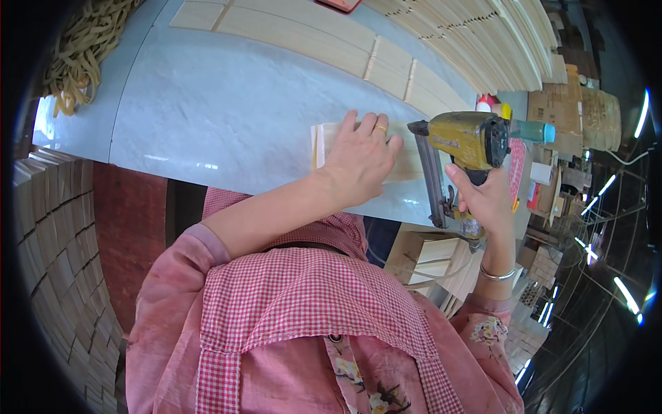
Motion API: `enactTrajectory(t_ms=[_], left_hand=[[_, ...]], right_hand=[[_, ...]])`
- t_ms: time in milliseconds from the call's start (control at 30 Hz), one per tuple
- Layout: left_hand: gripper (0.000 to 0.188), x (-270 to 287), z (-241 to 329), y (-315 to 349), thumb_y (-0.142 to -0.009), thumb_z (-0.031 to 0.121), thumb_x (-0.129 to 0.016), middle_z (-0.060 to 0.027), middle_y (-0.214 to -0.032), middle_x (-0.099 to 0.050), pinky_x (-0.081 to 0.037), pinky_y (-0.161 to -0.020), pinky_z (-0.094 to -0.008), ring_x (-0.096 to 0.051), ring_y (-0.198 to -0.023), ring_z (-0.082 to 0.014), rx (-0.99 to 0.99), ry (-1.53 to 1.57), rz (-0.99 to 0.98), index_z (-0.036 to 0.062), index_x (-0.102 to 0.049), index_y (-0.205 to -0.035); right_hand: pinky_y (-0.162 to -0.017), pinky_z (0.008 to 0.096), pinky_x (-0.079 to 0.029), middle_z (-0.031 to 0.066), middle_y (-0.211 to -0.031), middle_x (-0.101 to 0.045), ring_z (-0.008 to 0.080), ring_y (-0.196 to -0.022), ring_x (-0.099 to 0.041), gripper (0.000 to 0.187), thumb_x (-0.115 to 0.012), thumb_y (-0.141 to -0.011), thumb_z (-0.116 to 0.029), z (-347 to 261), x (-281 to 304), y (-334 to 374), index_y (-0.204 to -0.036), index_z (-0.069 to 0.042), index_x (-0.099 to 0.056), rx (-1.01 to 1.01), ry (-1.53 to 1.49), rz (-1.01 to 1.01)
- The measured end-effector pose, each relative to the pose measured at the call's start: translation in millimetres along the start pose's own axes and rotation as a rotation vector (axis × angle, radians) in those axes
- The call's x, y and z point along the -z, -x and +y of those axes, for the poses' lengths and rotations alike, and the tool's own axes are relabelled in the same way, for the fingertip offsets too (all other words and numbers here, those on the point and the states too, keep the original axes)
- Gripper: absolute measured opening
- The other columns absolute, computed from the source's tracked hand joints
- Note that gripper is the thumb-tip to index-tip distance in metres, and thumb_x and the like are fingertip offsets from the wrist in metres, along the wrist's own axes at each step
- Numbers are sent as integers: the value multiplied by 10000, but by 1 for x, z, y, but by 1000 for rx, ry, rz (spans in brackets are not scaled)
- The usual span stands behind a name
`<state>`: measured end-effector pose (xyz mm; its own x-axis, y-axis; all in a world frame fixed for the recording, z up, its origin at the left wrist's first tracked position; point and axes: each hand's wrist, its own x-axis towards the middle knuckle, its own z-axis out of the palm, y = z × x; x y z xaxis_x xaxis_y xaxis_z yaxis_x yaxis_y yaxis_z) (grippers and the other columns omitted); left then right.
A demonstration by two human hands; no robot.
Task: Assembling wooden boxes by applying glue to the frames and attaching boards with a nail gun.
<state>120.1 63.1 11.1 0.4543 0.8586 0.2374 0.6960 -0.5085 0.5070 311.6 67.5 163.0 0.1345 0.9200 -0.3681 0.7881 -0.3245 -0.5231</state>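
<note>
My left hand [360, 160] lies over a small pale wooden workpiece [408, 155] on the table, its fingers curled across the top and gripping it. A lighter end of that piece sticks out to the left of the fingers; the rest is partly hidden. In my right hand [488, 196] is a yellow and black nail gun [458, 134], held by its handle with the fingers around it. The gun's nose and its long dark magazine stand at the right end of the workpiece; whether they touch it I cannot tell.
Flat pale boards [296, 34] lie along the table's [200, 103] far side, before stacked slats [476, 34]. Tan bands [76, 55] hang at the far left, above stacked wooden blocks [58, 241]. A teal bottle [531, 131] stands behind the gun. A carton of wood pieces [441, 255] sits below.
</note>
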Motion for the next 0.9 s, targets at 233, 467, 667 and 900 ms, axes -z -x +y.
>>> enactTrajectory(t_ms=[233,467,667,900], left_hand=[[560,-10,-3,-5,-634,291,-845,-218,-1287,-553,-326,-1076,-477,-495,-1158,-337,-1,25,-2,47,-605,-1077],[577,-5,1,-10,-618,299,-837,-212,-1309,-537,-332,-1080,-477,-489,-1164,-347,22,29,-67,50,-583,-1072],[572,-9,-2,-7,-619,307,-833,-210,-1309,-539,-328,-1084,-469,-486,-1162,-344,15,41,-45,48,-585,-1065],[589,-10,-1,-9,-616,307,-836,-214,-1308,-537,-339,-1081,-478,-487,-1165,-353,4,46,-52,52,-577,-1080]], right_hand=[[-403,235,-376,16,-602,-593,96,-417,-476,237,-758,-880,-181,1,0,-7,-968,22,-675,1,4,-38],[-404,231,-373,16,-611,-600,98,-419,-477,243,-758,-883,-187,1,4,-10,-976,22,-676,-34,15,-54],[-401,234,-374,17,-613,-603,100,-417,-483,252,-763,-880,-190,0,4,-14,-972,28,-676,-49,8,-67],[-401,245,-382,19,-607,-598,111,-414,-493,263,-773,-870,-203,18,9,-10,-937,31,-675,16,-47,13]])
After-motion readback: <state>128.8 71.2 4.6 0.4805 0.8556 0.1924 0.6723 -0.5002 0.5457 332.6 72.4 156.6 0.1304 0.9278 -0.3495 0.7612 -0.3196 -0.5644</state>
